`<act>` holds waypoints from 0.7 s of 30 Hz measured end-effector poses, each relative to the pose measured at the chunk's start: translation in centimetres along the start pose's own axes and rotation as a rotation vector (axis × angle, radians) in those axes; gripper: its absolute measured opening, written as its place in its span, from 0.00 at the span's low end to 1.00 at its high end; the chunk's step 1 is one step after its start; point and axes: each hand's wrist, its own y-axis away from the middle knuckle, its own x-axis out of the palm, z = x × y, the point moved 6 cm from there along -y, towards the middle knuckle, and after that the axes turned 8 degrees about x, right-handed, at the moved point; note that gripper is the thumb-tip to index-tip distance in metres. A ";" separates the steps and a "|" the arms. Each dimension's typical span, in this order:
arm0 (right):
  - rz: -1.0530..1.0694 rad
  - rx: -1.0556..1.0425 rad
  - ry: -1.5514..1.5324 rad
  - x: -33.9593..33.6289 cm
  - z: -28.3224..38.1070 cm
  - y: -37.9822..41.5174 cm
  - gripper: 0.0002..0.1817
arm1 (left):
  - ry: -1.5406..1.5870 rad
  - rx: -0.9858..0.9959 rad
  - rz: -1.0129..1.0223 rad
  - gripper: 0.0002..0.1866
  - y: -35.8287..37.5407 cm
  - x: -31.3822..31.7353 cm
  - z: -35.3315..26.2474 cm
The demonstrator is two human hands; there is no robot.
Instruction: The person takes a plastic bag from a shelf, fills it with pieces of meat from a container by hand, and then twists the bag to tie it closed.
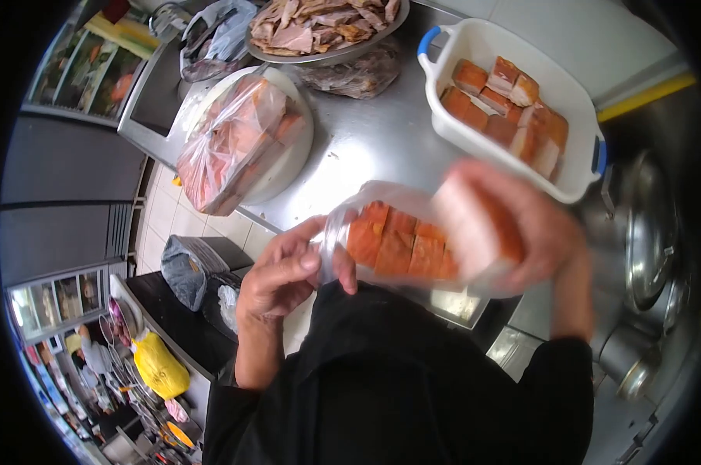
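Note:
A clear plastic bag (397, 194) lies at the near edge of the steel counter with several orange-brown meat blocks (398, 249) inside. My left hand (292, 267) grips the bag's gathered rim at its left end. Over the bag's right end, my right hand (533, 229) holds a thick piece of meat (478, 226) with a pale cut side, blurred by motion. Beyond that hand, a white tub (443, 116) with blue handles contains several more meat blocks (467, 108).
At the back stands a metal bowl (327, 56) of sliced meat. A filled plastic bag (234, 147) rests on a round white container (300, 147) at left. Metal pots (645, 232) stand at right. A yellow bag (161, 364) sits lower left.

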 end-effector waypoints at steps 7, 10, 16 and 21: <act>-0.206 0.244 0.471 11.9 -11.9 -6.4 0.54 | -0.007 -0.031 0.036 0.47 0.1 -0.4 0.0; -0.112 0.319 0.373 13.5 -17.4 -10.2 0.45 | -0.010 -0.050 0.052 0.49 0.2 -0.3 0.6; -0.428 0.216 0.657 15.5 -19.9 -10.6 0.30 | 0.018 -0.025 0.002 0.49 0.7 -0.6 0.4; -0.337 -0.027 0.310 8.7 -3.4 -6.0 0.22 | 0.039 -0.029 0.020 0.50 0.4 0.1 0.0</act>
